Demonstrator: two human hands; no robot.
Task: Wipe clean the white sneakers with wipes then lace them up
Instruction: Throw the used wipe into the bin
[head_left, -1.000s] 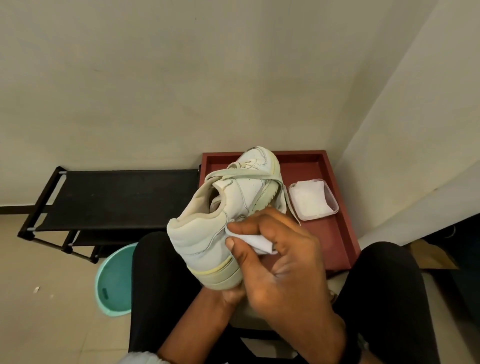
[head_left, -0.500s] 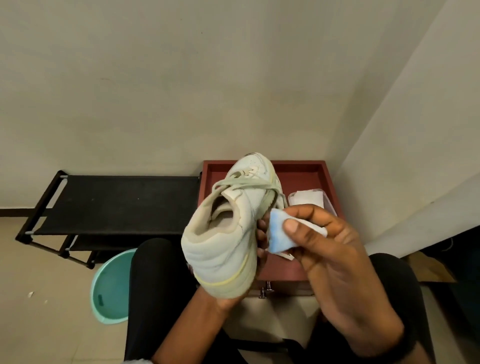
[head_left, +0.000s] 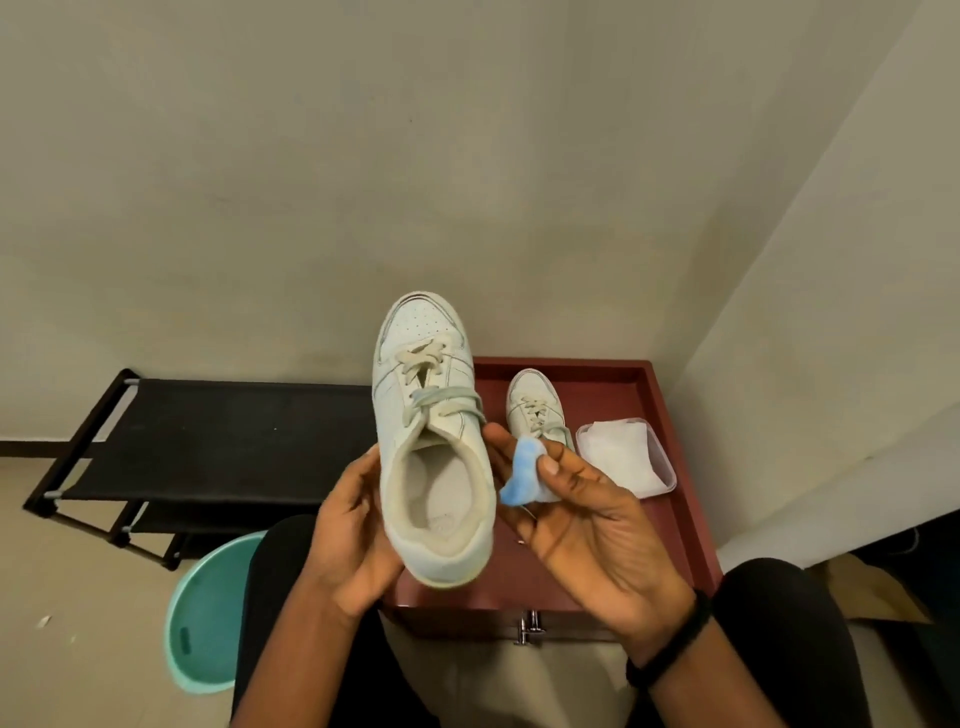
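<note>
Judged to be in the wiping step, with lacing up not yet begun. Holding one sneaker (head_left: 431, 415) in the left hand (head_left: 353, 535), grip wrapped round the heel end and left side, toe pointing away, opening facing up, raised above the near part of the surface (head_left: 691, 519). Pinching a crumpled, blue-tinged wipe (head_left: 524, 475) between thumb and fingers of the right hand (head_left: 587, 530), just beside the shoe's right flank; hard to tell whether touching the leather or a shade apart. Laces (head_left: 431, 400) threaded loosely across the front, ends out of sight.

Next move, probably: bringing the wipe onto the side panel or the collar, pressing lightly, turning the shoe in the left grip to reach each part, working round the laces instead of snagging them.

On the dark red surface, rimmed like a tray: the second sneaker (head_left: 535, 402), toe away, and just to its right a clear tub of wipes (head_left: 623, 454), lid off. To the left, a low black rack (head_left: 223, 441) against a plain pale wall; in front of it on the tiled floor, a teal basin (head_left: 208, 613). Seated in a corner, knees in dark trousers on either side.
</note>
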